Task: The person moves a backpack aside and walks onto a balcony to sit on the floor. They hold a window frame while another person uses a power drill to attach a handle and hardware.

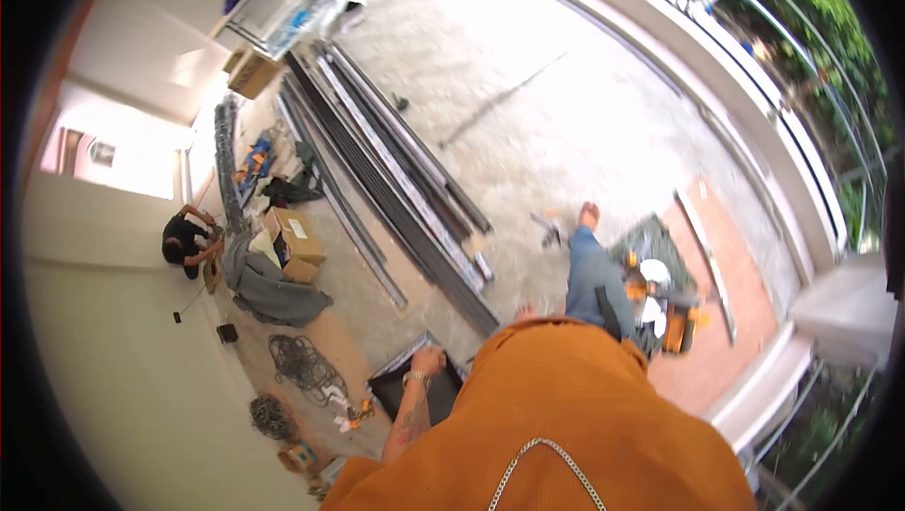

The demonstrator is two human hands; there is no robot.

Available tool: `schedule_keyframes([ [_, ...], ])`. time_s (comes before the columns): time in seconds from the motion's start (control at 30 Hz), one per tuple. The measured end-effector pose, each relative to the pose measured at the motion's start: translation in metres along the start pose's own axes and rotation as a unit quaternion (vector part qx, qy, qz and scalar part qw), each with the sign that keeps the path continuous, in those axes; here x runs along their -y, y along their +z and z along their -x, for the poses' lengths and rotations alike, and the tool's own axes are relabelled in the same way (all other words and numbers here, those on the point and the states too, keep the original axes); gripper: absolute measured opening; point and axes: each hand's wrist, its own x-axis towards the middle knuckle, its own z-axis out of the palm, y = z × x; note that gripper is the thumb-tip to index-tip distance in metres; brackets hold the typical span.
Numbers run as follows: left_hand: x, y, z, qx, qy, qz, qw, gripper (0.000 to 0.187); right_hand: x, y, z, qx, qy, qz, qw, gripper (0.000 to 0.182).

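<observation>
My left hand (430, 360), with a watch at its wrist, is closed at the upper edge of a dark rectangular framed panel (441, 400). The panel stands low by my left side, and my forearm covers part of it. My shirt hides its right end. My right hand is out of sight. Long dark metal profiles (377, 148) lie bundled on the floor ahead, with their near ends close to the panel.
Left of the panel lie a tangled cable (306, 367) and a wire coil (271, 417). An open cardboard box (294, 244) and grey cloth (264, 287) are further left. Another person (189, 239) crouches by the wall. Orange-and-black tools (677, 327) and a board (745, 271) lie right.
</observation>
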Motion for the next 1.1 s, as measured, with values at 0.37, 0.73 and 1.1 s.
schedule_keyframes([
  [0.37, -0.301, 0.165, -0.083, -0.018, 0.033, 0.124, 0.992, 0.026, 0.473, -0.187, -0.013, -0.020, -0.188, -0.071, 0.979, 0.045],
  [0.73, -0.437, 0.251, -0.091, 0.003, -0.096, -0.067, 0.993, 0.024, 0.816, -0.307, 0.110, -0.107, -0.412, -0.093, 0.900, 0.036],
  [1.1, -0.614, 0.233, -0.244, 0.059, -0.108, -0.080, 0.989, 0.024, 0.782, -0.294, -0.051, -0.016, -0.085, -0.066, 0.994, 0.034],
])
